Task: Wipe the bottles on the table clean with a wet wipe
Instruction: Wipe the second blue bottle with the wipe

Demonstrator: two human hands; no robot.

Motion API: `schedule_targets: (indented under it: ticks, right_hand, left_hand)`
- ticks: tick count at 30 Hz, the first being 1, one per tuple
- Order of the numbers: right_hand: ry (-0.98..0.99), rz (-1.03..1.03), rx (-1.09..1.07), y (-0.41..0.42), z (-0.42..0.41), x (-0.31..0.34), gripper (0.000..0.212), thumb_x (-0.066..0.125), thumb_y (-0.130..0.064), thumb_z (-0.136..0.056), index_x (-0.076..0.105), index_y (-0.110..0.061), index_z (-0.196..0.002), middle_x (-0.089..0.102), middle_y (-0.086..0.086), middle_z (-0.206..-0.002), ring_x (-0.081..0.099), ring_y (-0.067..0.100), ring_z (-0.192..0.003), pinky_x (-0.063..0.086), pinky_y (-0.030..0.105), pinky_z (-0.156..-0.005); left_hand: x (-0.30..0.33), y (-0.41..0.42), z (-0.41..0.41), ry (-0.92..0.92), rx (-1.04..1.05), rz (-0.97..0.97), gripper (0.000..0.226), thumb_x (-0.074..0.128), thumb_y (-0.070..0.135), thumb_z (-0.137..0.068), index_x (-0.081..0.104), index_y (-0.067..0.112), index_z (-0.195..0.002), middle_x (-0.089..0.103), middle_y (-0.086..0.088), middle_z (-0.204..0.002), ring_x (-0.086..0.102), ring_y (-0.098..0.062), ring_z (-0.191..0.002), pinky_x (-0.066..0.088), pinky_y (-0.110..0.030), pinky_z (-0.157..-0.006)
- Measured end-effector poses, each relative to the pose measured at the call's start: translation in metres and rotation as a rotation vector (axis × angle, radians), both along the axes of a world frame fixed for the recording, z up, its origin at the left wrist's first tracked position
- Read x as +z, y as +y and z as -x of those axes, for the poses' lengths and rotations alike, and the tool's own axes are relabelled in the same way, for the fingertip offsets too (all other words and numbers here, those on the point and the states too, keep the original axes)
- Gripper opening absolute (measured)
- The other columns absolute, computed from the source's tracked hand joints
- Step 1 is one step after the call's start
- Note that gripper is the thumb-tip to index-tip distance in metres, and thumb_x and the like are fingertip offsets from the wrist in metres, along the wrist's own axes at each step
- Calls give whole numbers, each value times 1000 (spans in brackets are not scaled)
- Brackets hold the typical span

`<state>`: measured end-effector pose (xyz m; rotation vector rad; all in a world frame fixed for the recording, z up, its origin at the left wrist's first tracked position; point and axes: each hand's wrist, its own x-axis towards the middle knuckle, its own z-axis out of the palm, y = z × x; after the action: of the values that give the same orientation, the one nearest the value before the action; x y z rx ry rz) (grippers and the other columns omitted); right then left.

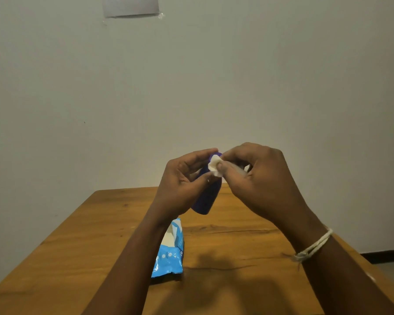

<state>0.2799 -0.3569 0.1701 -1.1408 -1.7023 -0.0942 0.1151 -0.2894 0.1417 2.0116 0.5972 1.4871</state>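
Wooden table (pixel 225 242): fills the lower frame, grain and dark knots visible.

Wet wipe pack (pixel 170 251): blue and white, lying flat at lower centre, flap open.

String bracelet (pixel 314 246): pale cord on the wrist at lower right.

Blue bottle (pixel 207 196): held in mid-air above the table at frame centre, tilted, base toward the camera.

Left hand (pixel 182 180): fingers and thumb curled round the bottle's upper body.

Right hand (pixel 259 176): fingertips pinching a folded white wet wipe (pixel 214 165) against the bottle's top.

Step in hand, as judged: wiping the cap end. Next move likely calls for turning the bottle and drawing the wipe down its sides.

Wall (pixel 282 87): plain, behind; taped paper (pixel 130 5) at upper left.
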Motion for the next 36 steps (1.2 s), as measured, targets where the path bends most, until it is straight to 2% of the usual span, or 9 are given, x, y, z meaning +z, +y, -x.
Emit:
schedule_targets:
  ticks: [3,6,11,13,16,20,24,31,36]
  right_hand:
    - [31,59,-118,21,-23,-14,13,66,-24,-91,75,-18,-99,70,-4,-87,61,5,-76,49,16,-63]
    - [45,210,-198,50,-46,-47,13,69,-25,-88,77,-16,-92,73,-2,-86,64,8,-77,51,21,-63]
    - [67,379,-214,85,-59,-94,15,71,-27,-86,78,-17,-95,69,-9,-82,61,5,-74,41,15,-57]
    - [67,406,-208,98,-59,-100,18,70,-27,-88,77,-17,-101,72,-6,-89,63,7,-79,50,19,-66]
    - [61,419,-207,118,-58,-104,21,69,-26,-89,76,-17,-107,73,-3,-97,65,12,-88,58,38,-88]
    - [46,422,-191,145,-64,-108,22,68,-27,-90,75,-17,-109,73,-3,-101,64,12,-91,57,40,-92]
    - [18,424,-220,175,-79,-114,24,69,-27,-89,74,-18,-111,72,-1,-109,64,16,-99,56,44,-95]
    - [-57,411,-266,221,-121,-131,21,69,-23,-88,75,-16,-107,74,0,-104,63,11,-88,52,26,-80]
    - [-68,416,-296,243,-141,-149,19,71,-21,-88,76,-14,-105,73,1,-100,60,9,-82,48,20,-69]
  left_hand:
    - [-3,18,-1,-80,38,109,43,73,18,-86,63,22,-128,73,0,-122,67,-19,-116,56,-40,-96]
    - [-10,42,-3,-122,77,225,37,72,11,-90,62,21,-124,75,-2,-115,69,-23,-110,58,-38,-88]
    - [-23,85,-16,-64,191,309,37,78,14,-85,62,27,-116,74,1,-112,68,-20,-108,58,-36,-85]
    - [-27,105,-24,-23,216,327,41,78,16,-85,61,23,-121,72,0,-115,67,-19,-108,58,-34,-83]
    - [-31,146,-41,40,277,308,41,79,18,-85,61,23,-121,70,2,-115,66,-16,-106,58,-28,-76]
    - [-34,212,-66,136,392,261,42,80,13,-81,61,18,-118,69,1,-114,66,-16,-98,51,-22,-76]
    - [-43,279,-92,205,478,244,40,78,12,-82,59,14,-117,67,-2,-117,64,-18,-100,54,-28,-82]
    - [-93,362,-122,300,567,258,39,71,5,-86,57,10,-123,65,-7,-117,63,-23,-105,55,-32,-89]
    - [-112,389,-123,313,611,275,42,68,4,-90,55,9,-130,65,-8,-122,63,-23,-109,48,-25,-83]
